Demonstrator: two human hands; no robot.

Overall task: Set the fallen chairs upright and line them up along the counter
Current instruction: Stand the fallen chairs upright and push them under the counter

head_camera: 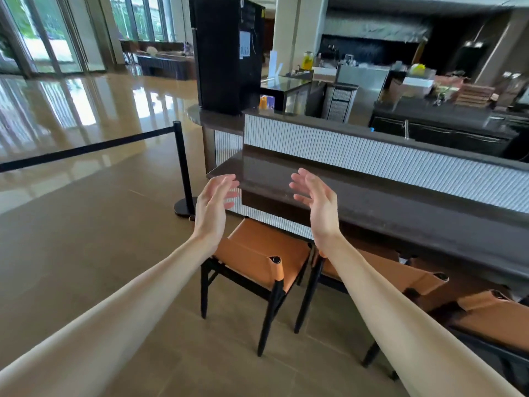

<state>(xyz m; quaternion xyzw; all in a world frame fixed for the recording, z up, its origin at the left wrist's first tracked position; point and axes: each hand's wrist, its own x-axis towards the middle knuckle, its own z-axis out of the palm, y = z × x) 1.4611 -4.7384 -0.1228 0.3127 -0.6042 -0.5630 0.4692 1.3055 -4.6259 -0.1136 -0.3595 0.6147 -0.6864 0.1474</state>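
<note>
Nothing is held: the left hand [213,202] and the right hand [316,202] are raised side by side in the air, palms turned toward each other, fingers spread and loosely extended, with a gap kept between them. Both are seen in front of the near left corner of the dark brown glossy counter [372,193], without contact with it. Below the hands, a tan leather chair with a black frame [257,253] is stood upright on the floor, its seat tucked partly under the counter's left end. Just to its right, a second tan chair [400,275] is set upright along the same near edge, and part of a third tan chair [492,316] is seen at the picture's right border. A black barrier post with a belt [183,170] is placed near the counter's left corner.
</note>
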